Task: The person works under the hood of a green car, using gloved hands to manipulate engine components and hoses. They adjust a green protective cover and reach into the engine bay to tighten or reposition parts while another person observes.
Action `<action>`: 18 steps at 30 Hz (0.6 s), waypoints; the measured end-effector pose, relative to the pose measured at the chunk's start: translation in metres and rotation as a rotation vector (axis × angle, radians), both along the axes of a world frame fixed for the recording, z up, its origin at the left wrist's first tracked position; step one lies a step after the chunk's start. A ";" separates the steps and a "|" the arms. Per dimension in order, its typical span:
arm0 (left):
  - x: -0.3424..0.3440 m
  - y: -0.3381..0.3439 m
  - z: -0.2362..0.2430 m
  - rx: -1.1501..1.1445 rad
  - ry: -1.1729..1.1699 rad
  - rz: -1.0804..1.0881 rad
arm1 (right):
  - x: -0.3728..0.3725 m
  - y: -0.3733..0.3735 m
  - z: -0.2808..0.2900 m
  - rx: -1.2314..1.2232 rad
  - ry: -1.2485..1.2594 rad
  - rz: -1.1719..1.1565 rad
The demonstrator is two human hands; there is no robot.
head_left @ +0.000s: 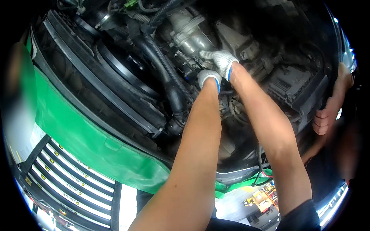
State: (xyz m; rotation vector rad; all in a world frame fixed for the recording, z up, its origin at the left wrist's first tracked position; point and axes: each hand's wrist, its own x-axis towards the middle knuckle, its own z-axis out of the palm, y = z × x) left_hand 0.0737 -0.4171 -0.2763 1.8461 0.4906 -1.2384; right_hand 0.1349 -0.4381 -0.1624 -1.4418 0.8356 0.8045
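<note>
Both of my hands wear white knit gloves with blue cuffs and reach deep into an engine bay. My left hand [208, 77] is closed low among small engine parts, its fingertips mostly hidden beneath it. Just above and to its right, my right hand [221, 61] is curled, with one digit stretched left along the lower end of a silvery cylindrical metal housing [190, 38]. What either hand grips is hidden by the gloves. A ribbed black hose [165, 61] runs down to the left of my hands.
A black fan shroud [127, 69] and long radiator edge [88, 73] lie left. Green covers [92, 142] drape the front, above a striped grille-like panel [73, 181]. A black box [291, 82] sits right. Another person's hand [323, 119] rests at the right edge.
</note>
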 end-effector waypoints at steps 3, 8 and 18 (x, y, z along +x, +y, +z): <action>0.006 0.000 -0.005 0.013 -0.067 -0.345 | 0.001 -0.002 -0.002 0.041 0.010 -0.021; 0.002 0.008 0.005 0.060 0.074 0.003 | -0.003 0.009 0.006 -0.022 -0.012 0.013; -0.002 -0.005 0.010 -0.032 0.254 0.771 | -0.003 0.001 0.006 -0.112 -0.041 0.067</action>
